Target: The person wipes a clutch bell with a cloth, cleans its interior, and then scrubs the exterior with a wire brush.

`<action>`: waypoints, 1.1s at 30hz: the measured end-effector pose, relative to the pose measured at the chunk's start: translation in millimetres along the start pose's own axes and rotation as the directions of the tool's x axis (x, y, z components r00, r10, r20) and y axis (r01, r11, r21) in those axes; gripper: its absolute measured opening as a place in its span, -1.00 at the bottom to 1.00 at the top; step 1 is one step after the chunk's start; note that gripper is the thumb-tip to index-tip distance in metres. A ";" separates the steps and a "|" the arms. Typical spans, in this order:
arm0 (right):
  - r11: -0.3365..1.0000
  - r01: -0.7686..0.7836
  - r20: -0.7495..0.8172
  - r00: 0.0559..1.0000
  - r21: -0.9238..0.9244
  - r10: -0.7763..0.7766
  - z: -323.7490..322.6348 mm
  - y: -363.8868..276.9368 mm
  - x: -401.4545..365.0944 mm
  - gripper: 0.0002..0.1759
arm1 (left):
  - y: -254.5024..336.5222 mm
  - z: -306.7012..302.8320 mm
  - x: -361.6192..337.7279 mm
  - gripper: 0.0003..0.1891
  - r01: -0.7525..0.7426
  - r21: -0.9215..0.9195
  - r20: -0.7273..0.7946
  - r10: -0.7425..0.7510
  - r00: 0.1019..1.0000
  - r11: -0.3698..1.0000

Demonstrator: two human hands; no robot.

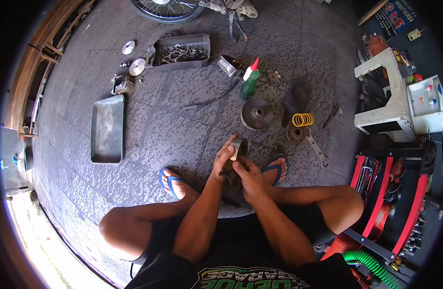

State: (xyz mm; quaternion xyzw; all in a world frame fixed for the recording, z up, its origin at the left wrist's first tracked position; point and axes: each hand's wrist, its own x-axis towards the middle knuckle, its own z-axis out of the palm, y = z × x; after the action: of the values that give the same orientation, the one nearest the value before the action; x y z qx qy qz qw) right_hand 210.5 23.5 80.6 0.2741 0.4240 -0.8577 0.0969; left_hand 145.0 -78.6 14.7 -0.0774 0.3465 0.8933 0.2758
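In front of my shins, my left hand (223,161) is closed around a round grey metal part (239,145) with a smooth curved wall. My right hand (251,177) is closed right beside it, thumb and fingertips at the part's lower edge. Under both hands hangs a dark, crumpled piece that looks like a rag (230,174). Just beyond the hands lies a round metal pulley disc (256,114) with a central hub. To its right a yellow coil spring (303,120) stands by a dark round plate (296,134), with a wrench (318,151) beside them.
A green bottle (249,87) with a red cap stands beyond the disc. Farther off are a grey bin of small parts (205,62) and a motorcycle wheel (171,18). An oblong tray (93,130) lies left; a red-edged tool rack (387,185) and white stool (398,113) stand right.
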 end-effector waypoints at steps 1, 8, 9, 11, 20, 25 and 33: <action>0.999 -0.002 0.033 0.999 -0.034 0.004 -3.3 0.1 4.2 -0.57 | 0.4 -0.1 -0.2 -0.21 0.001 -0.002 -0.003 -0.001 1.000 1.000; 0.999 0.008 0.057 0.998 -0.036 -0.006 -9.5 2.8 8.1 -0.53 | -1.0 -2.6 1.5 -0.23 0.012 -0.005 0.007 -0.012 1.000 1.000; 0.999 0.007 0.057 0.998 -0.036 -0.005 -8.9 2.5 7.1 -0.53 | -0.1 -1.3 1.4 -0.23 0.017 0.015 0.010 -0.017 1.000 1.000; 1.000 -0.010 0.036 0.999 0.028 0.009 -8.2 0.6 5.3 -0.55 | 1.5 2.1 1.4 -0.23 0.014 0.023 0.011 -0.014 1.000 1.000; 0.991 -0.057 0.066 0.997 0.125 0.049 -11.9 -2.9 3.5 -0.65 | 10.7 15.8 -3.3 -0.22 -0.004 0.118 0.013 0.003 1.000 0.993; 0.989 -0.036 0.002 0.999 0.142 0.036 -13.7 4.8 6.0 -0.66 | 8.8 17.6 -4.3 -0.21 -0.010 0.155 -0.010 0.011 1.000 0.988; 0.994 0.094 -0.093 0.992 0.046 -0.090 -8.6 6.8 7.1 -0.66 | 9.7 24.8 -5.3 -0.25 -0.011 0.091 -0.034 0.014 0.999 0.996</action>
State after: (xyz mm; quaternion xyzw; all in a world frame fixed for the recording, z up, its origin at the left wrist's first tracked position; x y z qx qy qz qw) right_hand 210.7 26.4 67.9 0.2952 0.4185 -0.8584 0.0309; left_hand 145.4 -70.3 40.6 -0.0780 0.3919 0.8768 0.2675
